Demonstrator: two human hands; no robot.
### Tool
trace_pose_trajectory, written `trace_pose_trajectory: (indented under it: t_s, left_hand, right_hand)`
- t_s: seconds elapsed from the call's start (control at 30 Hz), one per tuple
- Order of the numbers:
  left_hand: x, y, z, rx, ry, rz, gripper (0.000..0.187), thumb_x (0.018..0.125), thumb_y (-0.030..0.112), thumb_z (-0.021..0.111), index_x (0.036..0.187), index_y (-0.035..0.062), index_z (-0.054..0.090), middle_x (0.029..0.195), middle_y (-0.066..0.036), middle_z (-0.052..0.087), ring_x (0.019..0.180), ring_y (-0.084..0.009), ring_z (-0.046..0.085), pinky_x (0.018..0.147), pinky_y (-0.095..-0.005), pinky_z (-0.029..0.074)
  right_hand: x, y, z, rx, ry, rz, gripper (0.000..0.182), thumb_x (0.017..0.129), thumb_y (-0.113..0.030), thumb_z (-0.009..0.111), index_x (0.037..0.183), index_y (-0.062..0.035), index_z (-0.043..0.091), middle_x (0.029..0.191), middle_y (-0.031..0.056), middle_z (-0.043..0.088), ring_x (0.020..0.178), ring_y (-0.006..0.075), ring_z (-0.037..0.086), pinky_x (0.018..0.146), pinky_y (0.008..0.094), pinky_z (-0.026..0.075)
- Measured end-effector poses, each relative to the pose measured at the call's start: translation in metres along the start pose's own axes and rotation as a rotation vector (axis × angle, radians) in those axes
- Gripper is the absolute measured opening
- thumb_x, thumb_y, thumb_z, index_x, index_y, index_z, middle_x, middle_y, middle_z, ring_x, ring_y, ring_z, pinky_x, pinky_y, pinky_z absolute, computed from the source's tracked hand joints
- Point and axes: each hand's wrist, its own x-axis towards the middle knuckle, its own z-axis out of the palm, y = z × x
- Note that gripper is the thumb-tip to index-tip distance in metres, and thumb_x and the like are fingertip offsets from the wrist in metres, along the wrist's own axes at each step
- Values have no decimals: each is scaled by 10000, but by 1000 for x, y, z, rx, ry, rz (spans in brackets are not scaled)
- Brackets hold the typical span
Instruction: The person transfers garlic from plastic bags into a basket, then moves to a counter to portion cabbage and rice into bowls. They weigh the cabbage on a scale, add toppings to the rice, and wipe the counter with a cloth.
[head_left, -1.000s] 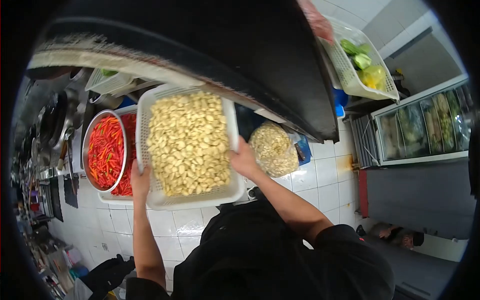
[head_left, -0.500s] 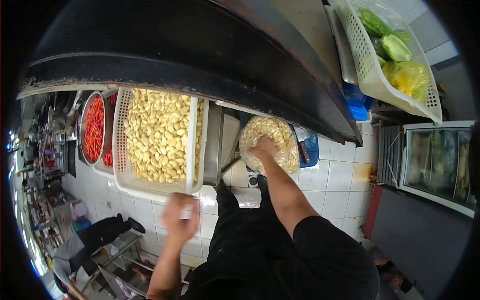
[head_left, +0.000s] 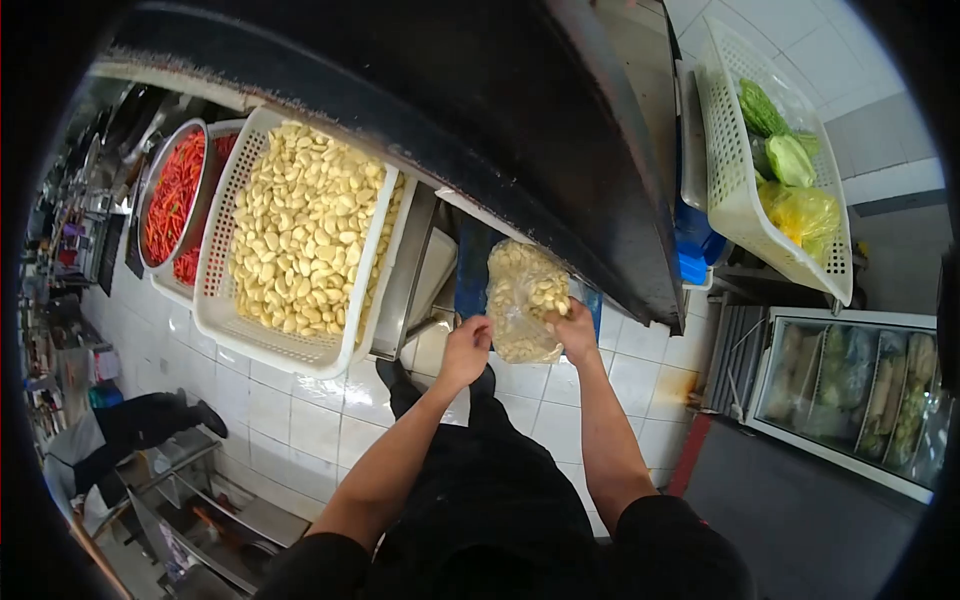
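A clear plastic bag (head_left: 522, 305) full of pale yellow pieces, which look like peeled garlic cloves or large beans, is in front of my legs. My right hand (head_left: 574, 330) grips the bag's right side, thumb and fingers closed on the film. At the left edge, my left hand (head_left: 468, 350) has its fingers pinched together on the bag's film; the exact contact is small in view. Under the bag, a blue surface (head_left: 474, 272) shows on both sides. To the left, a white perforated basket (head_left: 212, 290) is heaped with loose pale pieces (head_left: 300, 235) of the same kind.
A metal bowl of red chillies (head_left: 172, 200) stands left of the basket. A dark counter edge (head_left: 430, 100) overhangs the work area. At right are a vegetable basket (head_left: 735, 190) and a glass-topped fridge (head_left: 850, 395). Another person (head_left: 120, 435) is at lower left, beside a metal rack.
My right hand has come out of the bag's contents and now grips its side. My left hand has moved from beside the basket to the bag's left edge. The view has shifted.
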Motion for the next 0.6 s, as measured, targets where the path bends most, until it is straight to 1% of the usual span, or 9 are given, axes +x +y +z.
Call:
trace_pose_trajectory:
  t_s: [0.07, 0.1, 0.17, 0.27, 0.33, 0.4, 0.43, 0.5, 0.6]
  left_hand:
    - [18, -4, 24, 147, -29, 472, 307, 980, 9, 627, 1270, 79, 697, 1286, -129, 733, 1222, -272, 692, 983, -436, 558]
    - [29, 1, 29, 136, -24, 476, 307, 980, 9, 627, 1270, 79, 697, 1286, -129, 733, 1222, -272, 692, 983, -436, 558]
    - [35, 0, 40, 612, -410, 549, 421, 963, 40, 593, 1374, 116, 651, 1530, -96, 597, 1438, -277, 538, 1067, -479, 506]
    - [52, -12, 40, 917, -444, 431, 431, 969, 70, 576, 1393, 130, 630, 1581, -72, 544, 1470, -246, 502, 1059, -477, 505]
    - [61, -28, 35, 893, -452, 354, 396, 949, 86, 611, 1344, 94, 644, 1533, -75, 579, 1424, -274, 546, 1072, -475, 505]
    - [78, -78, 31, 398, -365, 209, 364, 954, 168, 671, 1297, 48, 643, 1503, -99, 585, 1378, -302, 577, 1106, -462, 491]
    - [79, -83, 27, 403, -378, 212, 364, 954, 168, 671, 1297, 48, 643, 1503, -99, 585, 1378, -302, 577, 1106, -462, 491]
    - [81, -86, 27, -76, -56, -110, 553, 949, 342, 753, 1367, 4, 620, 1467, -172, 602, 1348, -361, 600, 1141, -441, 477]
    - [81, -91, 43, 95, 100, -46, 690, 937, 456, 798, 1427, 3, 623, 1387, -202, 666, 1273, -351, 648, 1100, -437, 504]
  right_hand:
    - [0, 10, -5, 0, 16, 48, 362, 909, 49, 664, 1269, 27, 693, 1191, 88, 746, 1058, 175, 710, 903, 321, 572]
    - [4, 24, -3, 129, -8, -2, 373, 906, 56, 667, 1278, 29, 686, 1194, 90, 742, 1052, 180, 712, 903, 321, 573]
    - [7, 40, 0, 255, -15, 60, 400, 905, 64, 670, 1304, 33, 667, 1194, 92, 737, 1034, 188, 717, 902, 332, 580]
    - [33, 62, 4, 220, -75, 61, 378, 907, 64, 669, 1283, 28, 673, 1192, 78, 736, 1050, 183, 717, 885, 332, 583]
    - [47, 68, 11, 67, -77, 59, 372, 895, 22, 700, 1266, 29, 671, 1178, 151, 750, 1042, 255, 735, 887, 373, 583]
    - [37, 44, 42, -677, 48, -90, 352, 896, -58, 725, 1232, 29, 665, 1142, 238, 743, 997, 357, 733, 895, 409, 571]
    - [35, 55, 55, -560, 49, -201, 382, 889, -177, 748, 1191, 40, 660, 1094, 289, 713, 994, 439, 710, 927, 463, 558]
    - [36, 75, 76, -676, -46, -456, 460, 909, -231, 713, 1264, 45, 617, 1210, 253, 687, 1161, 433, 668, 1003, 504, 536]
    - [12, 63, 115, -1040, 2, -200, 596, 925, -257, 680, 1399, 65, 517, 1379, 257, 604, 1349, 452, 551, 1107, 542, 478]
